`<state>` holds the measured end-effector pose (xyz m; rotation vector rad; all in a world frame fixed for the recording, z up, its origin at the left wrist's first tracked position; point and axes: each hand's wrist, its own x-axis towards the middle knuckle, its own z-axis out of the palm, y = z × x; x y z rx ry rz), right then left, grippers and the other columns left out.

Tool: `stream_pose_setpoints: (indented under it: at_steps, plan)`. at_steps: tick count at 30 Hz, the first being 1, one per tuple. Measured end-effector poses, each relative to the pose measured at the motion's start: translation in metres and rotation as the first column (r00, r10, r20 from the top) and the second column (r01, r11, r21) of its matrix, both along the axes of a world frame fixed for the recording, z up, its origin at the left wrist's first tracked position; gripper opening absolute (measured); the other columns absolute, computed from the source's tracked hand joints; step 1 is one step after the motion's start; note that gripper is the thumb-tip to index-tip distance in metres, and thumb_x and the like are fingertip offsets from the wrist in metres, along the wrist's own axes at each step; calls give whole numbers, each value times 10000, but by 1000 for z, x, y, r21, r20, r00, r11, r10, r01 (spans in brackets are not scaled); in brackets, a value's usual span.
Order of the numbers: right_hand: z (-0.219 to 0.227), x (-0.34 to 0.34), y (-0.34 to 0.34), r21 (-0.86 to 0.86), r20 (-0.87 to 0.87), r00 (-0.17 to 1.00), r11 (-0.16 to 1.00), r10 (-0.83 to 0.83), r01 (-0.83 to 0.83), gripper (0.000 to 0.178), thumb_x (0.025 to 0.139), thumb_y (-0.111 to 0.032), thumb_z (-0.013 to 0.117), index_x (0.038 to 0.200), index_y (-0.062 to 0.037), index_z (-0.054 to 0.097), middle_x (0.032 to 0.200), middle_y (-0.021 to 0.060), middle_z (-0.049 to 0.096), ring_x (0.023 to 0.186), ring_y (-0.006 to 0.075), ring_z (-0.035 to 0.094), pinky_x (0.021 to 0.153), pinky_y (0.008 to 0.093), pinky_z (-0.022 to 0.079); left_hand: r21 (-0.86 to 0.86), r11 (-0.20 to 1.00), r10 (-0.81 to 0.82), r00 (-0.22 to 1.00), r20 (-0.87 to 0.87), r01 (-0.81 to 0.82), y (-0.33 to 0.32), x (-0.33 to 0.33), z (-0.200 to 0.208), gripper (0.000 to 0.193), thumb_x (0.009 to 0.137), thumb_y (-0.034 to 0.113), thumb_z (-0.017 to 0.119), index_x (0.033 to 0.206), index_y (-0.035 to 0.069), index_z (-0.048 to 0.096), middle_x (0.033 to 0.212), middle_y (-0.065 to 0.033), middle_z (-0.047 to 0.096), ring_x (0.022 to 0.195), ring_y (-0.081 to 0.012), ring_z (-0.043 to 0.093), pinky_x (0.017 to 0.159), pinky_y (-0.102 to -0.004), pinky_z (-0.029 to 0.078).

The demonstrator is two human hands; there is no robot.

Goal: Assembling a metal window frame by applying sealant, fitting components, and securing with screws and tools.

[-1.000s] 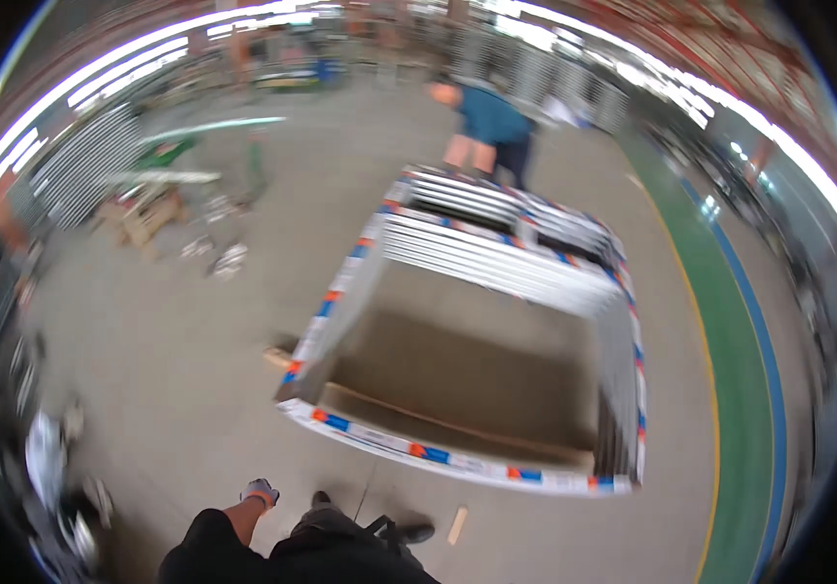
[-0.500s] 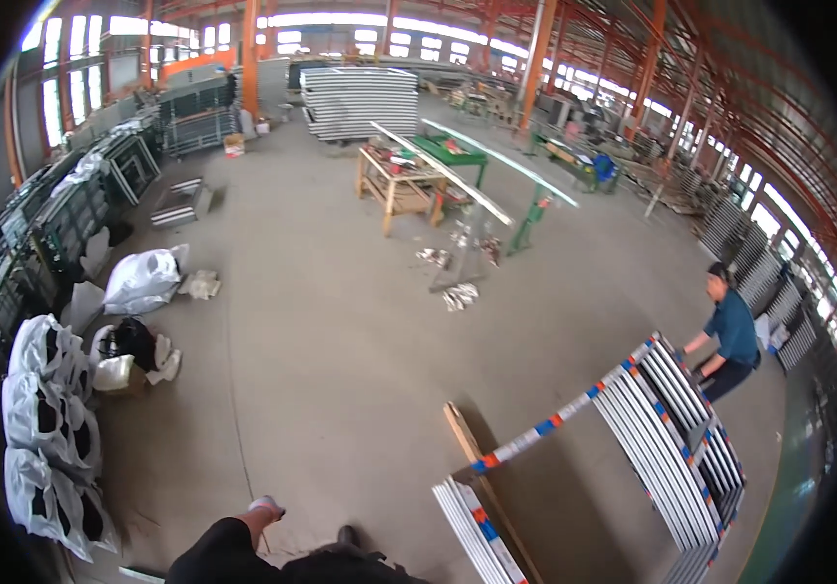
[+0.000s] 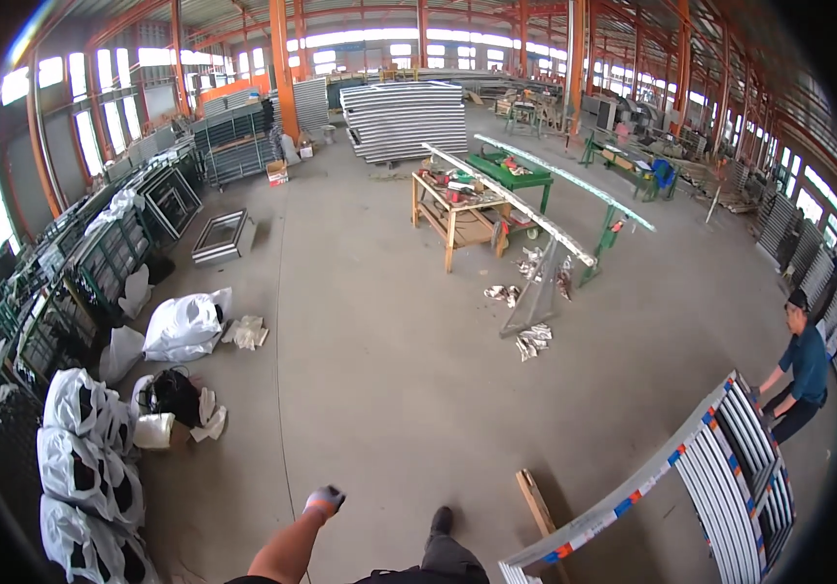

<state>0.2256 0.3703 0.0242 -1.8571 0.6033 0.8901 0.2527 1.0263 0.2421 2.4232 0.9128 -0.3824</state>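
My left hand (image 3: 324,500) wears a grey glove and hangs out over the bare concrete floor at the lower edge, at the end of a bare forearm. Nothing shows in it, and its fingers are too small to read. My dark shoe (image 3: 442,521) is just to its right. My right hand is out of the picture. A stack of grey metal frames (image 3: 720,477) with red and blue tape marks lies on the floor at the lower right. A person in a blue shirt (image 3: 805,365) bends over its far end with both hands on it.
A wooden batten (image 3: 537,501) lies by the stack's near corner. White sacks (image 3: 87,428) and racks of frames line the left wall. A wooden workbench (image 3: 462,209), a green table (image 3: 511,175) and long profiles on trestles stand in the middle distance.
The view has swung up and to the left, from straight down on the frame stack to the hall. The stack now sits at the lower right, and my left hand has risen into view.
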Motion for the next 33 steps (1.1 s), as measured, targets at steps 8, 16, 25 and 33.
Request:
stream_pose_setpoints:
  at_steps: [8, 16, 25, 33]
  plan:
    - [-28, 392, 141, -235, 546, 726, 909, 417, -345, 279, 911, -284, 469, 975, -133, 695, 982, 111, 701, 895, 297, 675, 808, 432, 526, 274, 907, -223, 916, -334, 321, 84, -112, -108, 358, 936, 436, 423, 1016, 212, 691, 945, -50, 709, 851, -253, 682, 670, -409, 534]
    - [184, 628, 481, -572, 531, 516, 734, 672, -366, 345, 810, -384, 647, 766, -45, 692, 713, 105, 698, 616, 188, 643, 623, 346, 511, 77, 982, -154, 964, -215, 174, 149, -6, -145, 370, 963, 396, 406, 1063, 154, 667, 933, -143, 670, 888, -330, 641, 720, -465, 498]
    - [137, 707, 572, -175, 199, 856, 877, 476, -447, 336, 809, -434, 571, 751, -132, 706, 755, 104, 696, 761, 295, 657, 683, 410, 502, 307, 948, 83, 997, 1, -80, 496, 407, -76, 558, 937, 519, 446, 1078, 13, 635, 940, -168, 703, 881, -334, 672, 740, -414, 535]
    - [127, 848, 667, -560, 413, 280, 484, 867, -672, 235, 896, -261, 525, 897, -85, 681, 796, 150, 678, 672, 293, 631, 582, 433, 484, -97, 956, 289, 827, 483, -277, 658, 748, 102, 299, 820, 351, 579, 910, 90, 694, 880, -164, 700, 813, -365, 666, 717, -422, 538]
